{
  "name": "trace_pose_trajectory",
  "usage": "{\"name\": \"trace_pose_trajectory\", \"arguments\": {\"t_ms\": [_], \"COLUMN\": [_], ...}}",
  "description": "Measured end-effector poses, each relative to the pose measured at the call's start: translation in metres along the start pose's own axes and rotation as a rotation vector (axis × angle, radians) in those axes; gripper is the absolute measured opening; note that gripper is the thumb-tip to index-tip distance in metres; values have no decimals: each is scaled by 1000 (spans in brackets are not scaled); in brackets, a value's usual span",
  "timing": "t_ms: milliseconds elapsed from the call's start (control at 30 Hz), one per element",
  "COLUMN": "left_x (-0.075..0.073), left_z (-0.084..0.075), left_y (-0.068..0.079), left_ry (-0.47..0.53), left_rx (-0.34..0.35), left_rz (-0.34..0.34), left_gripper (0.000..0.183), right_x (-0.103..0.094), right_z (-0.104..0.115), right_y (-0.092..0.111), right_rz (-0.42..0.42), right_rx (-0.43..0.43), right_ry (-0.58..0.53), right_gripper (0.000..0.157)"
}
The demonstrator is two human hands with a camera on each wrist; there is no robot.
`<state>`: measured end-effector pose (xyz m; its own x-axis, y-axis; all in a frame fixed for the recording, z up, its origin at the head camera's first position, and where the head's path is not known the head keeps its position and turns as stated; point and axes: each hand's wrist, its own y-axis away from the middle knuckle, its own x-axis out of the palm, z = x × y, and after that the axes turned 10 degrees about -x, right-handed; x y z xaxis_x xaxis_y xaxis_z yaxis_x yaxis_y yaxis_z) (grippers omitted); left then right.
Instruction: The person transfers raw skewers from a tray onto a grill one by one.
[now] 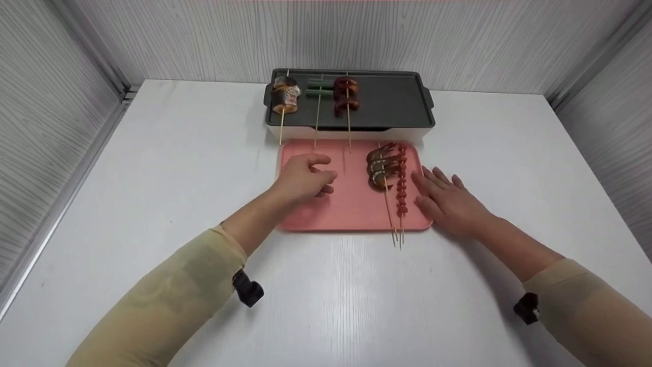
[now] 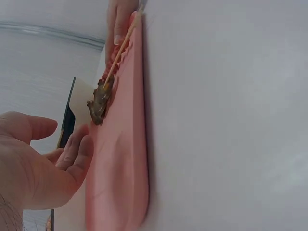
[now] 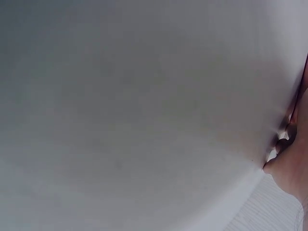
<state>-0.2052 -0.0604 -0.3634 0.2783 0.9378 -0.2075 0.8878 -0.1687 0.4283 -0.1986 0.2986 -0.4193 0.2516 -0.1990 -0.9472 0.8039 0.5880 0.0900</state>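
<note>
My left hand (image 1: 304, 178) hovers over the left part of a pink tray (image 1: 351, 214), fingers loosely bent and holding nothing. In the left wrist view, a gap shows between that hand's thumb and fingers. At the tray's right edge my right hand (image 1: 451, 206) lies with its fingers stretched out, the thumb side touching the rim. On the tray's right side lie a shrimp skewer (image 1: 379, 168) and, beside it, a skewer of small red pieces (image 1: 402, 183). Their sticks stick out past the near rim. Only part of the right hand (image 3: 291, 166) appears in the right wrist view.
Behind the tray stands a grill with a dark plate (image 1: 389, 104) and white base (image 1: 407, 133). On its left half lie a fish-like chunk skewer (image 1: 285, 97), a green vegetable skewer (image 1: 319, 93) and a red-brown skewer (image 1: 347, 94), sticks overhanging the front. Wood-grain panels (image 1: 356, 35) enclose the white table (image 1: 204, 137).
</note>
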Motion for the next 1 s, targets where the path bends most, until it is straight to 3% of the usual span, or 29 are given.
{"name": "trace_pose_trajectory", "arguments": {"t_ms": [333,467,567,700,867,1000], "left_x": [-32,-37,-39,-42,-45,-46], "left_z": [38,54,66,80,90,94], "left_y": [34,38,37,35,32,30], "left_ry": [-411,-617,-760,-898,-990,-1030], "left_rx": [339,413,435,450,412,378], "left_rz": [-188,-260,-297,-297,-264,-252], "left_gripper": [57,71,82,93,102,106], "right_x": [-12,-17,-20,-25,-32,-37], "right_z": [4,9,14,23,37,48], "right_y": [3,10,16,25,35,38], "right_rz": [-36,-97,-158,-228,-282,-245], "right_rx": [28,35,29,40,104,179], "right_ry": [-68,-93,-103,-115,-163,-306], "right_gripper": [69,68,65,61,54,50]}}
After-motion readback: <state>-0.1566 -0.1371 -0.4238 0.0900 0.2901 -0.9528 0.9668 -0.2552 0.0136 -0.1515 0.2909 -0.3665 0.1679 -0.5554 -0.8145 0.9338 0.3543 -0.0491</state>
